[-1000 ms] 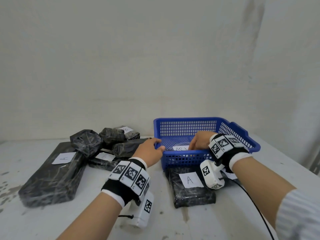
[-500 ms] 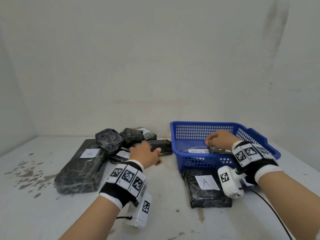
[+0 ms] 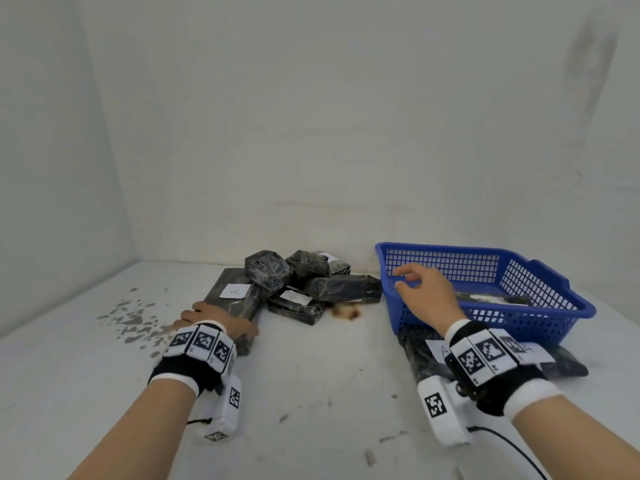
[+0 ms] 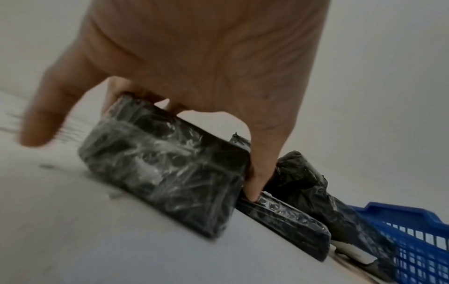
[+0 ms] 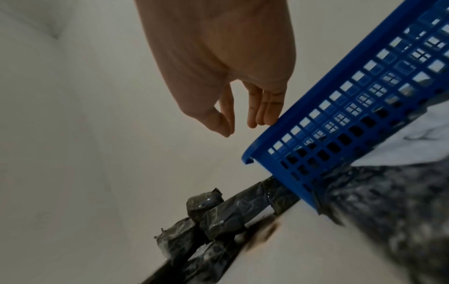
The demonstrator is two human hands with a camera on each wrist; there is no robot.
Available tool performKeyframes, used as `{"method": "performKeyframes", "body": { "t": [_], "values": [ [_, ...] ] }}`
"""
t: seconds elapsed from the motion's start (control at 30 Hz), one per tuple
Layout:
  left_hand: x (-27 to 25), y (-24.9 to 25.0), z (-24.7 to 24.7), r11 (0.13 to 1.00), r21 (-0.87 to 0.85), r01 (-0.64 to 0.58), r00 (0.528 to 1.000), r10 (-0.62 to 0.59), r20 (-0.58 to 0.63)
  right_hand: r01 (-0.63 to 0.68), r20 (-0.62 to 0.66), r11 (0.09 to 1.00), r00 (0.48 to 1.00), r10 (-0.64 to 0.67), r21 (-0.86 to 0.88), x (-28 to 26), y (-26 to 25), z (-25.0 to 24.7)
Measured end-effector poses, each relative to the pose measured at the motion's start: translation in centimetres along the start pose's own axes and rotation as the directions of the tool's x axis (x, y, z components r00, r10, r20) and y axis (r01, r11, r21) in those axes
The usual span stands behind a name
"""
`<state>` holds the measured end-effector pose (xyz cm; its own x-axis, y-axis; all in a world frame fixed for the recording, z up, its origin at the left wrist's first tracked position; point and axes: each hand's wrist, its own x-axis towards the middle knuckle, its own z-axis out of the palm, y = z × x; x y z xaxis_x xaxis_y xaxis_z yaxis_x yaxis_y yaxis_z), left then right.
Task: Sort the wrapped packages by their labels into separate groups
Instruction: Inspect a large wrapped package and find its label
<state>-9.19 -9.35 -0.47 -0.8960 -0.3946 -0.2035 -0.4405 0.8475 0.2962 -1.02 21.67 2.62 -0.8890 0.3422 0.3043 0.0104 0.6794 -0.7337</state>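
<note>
Your left hand [image 3: 221, 322] grips the near end of the big package [image 4: 167, 167], left of centre in the head view: thumb down one side, fingers [image 4: 116, 90] curled over the far edge, index finger spread away to the left, touching nothing. Its label reads A. Your right hand [image 3: 427, 296] hangs over the left rim of the blue basket [image 3: 540, 317], holding nothing; its fingers [image 5: 264, 107] are loosely bent and close together, the thumb near the forefinger. More packages [image 3: 311, 282] are heaped between your hands, and another [image 3: 420, 355] sits just below the basket.
</note>
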Motion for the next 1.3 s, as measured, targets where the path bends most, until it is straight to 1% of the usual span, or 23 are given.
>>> {"method": "performKeyframes", "body": {
  "t": [0.03, 0.1, 0.2, 0.27, 0.33, 0.43, 0.5, 0.57, 0.73, 0.8, 0.87, 0.93, 1.0, 1.03, 1.07, 1.13, 1.2, 1.3],
  "values": [
    [-0.2, -0.1, -0.1, 1.0, -0.012, -0.005, 1.0, 0.005, -0.017, 0.005, 0.009, 1.0, 1.0, -0.005, 0.008, -0.3, -0.3, 0.4],
    [-0.1, -0.5, -0.6, 0.996, -0.09, -0.017, 0.999, 0.012, -0.048, 0.017, 0.019, 1.0, 1.0, -0.017, 0.018, -0.9, -0.8, 1.0],
    [0.0, -1.8, -2.0, 0.988, -0.138, -0.076, 0.994, 0.064, -0.093, 0.038, 0.053, 0.999, 0.998, -0.039, 0.003, -1.6, -1.7, 1.6],
    [0.1, -3.0, -2.9, 0.982, -0.152, -0.11, 0.986, 0.088, -0.142, 0.055, 0.073, 0.998, 0.996, -0.054, -0.009, -2.0, -2.3, 2.0],
    [0.2, -4.6, -3.7, 0.969, -0.212, -0.13, 0.976, 0.087, -0.199, 0.066, 0.092, 0.998, 0.994, -0.065, -0.009, -2.4, -3.0, 2.6],
    [0.6, -7.2, -4.7, 0.924, -0.322, -0.209, 0.953, 0.118, -0.28, 0.095, 0.115, 0.995, 0.989, -0.095, 0.008, -2.9, -4.2, 3.7],
    [0.1, -8.4, -5.6, 0.875, -0.4, -0.273, 0.94, 0.154, -0.306, 0.101, 0.127, 0.993, 0.986, -0.108, 0.06, -3.1, -5.1, 4.6],
    [-0.6, -9.2, -6.6, 0.831, -0.441, -0.339, 0.924, 0.206, -0.321, 0.11, 0.138, 0.986, 0.982, -0.127, 0.125, -3.2, -6.0, 5.4],
    [-2.7, -9.5, -7.7, 0.725, -0.459, -0.513, 0.856, 0.396, -0.332, 0.071, 0.154, 0.952, 0.981, -0.121, 0.299, -3.0, -7.9, 6.2],
    [-3.8, -9.1, -8.1, 0.669, -0.467, -0.578, 0.816, 0.486, -0.313, 0.053, 0.153, 0.936, 0.982, -0.112, 0.347, -2.4, -8.3, 5.8],
    [-4.8, -8.4, -8.3, 0.609, -0.482, -0.63, 0.77, 0.569, -0.289, 0.002, 0.18, 0.917, 0.98, -0.081, 0.398, -1.8, -8.3, 4.8],
    [-5.7, -7.5, -8.3, 0.553, -0.493, -0.672, 0.72, 0.644, -0.258, -0.105, 0.278, 0.884, 0.96, -0.029, 0.456, -1.4, -8.1, 3.3],
    [-6.7, -6.3, -8.3, 0.501, -0.502, -0.705, 0.669, 0.705, -0.237, -0.236, 0.392, 0.82, 0.92, 0.015, 0.522, -1.3, -7.8, 1.6],
    [-7.1, -5.6, -8.3, 0.476, -0.503, -0.721, 0.642, 0.731, -0.229, -0.282, 0.426, 0.783, 0.904, 0.024, 0.554, -1.4, -7.5, 0.8],
    [-7.5, -4.9, -8.3, 0.458, -0.501, -0.734, 0.621, 0.752, -0.222, -0.299, 0.436, 0.755, 0.9, 0.02, 0.584, -1.4, -7.0, 0.1],
    [-8.2, -3.4, -8.1, 0.431, -0.502, -0.75, 0.591, 0.777, -0.215, -0.289, 0.416, 0.706, 0.909, -0.009, 0.647, -1.2, -5.5, -1.0],
    [-8.8, -1.9, -7.6, 0.415, -0.518, -0.748, 0.587, 0.778, -0.225, -0.288, 0.378, 0.645, 0.926, -0.003, 0.708, -1.0, -4.0, -1.9],
    [-9.0, 0.2, -6.8, 0.395, -0.582, -0.711, 0.618, 0.746, -0.249, -0.299, 0.35, 0.543, 0.937, 0.009, 0.785, -0.9, -1.7, -2.9]
  ]
}}
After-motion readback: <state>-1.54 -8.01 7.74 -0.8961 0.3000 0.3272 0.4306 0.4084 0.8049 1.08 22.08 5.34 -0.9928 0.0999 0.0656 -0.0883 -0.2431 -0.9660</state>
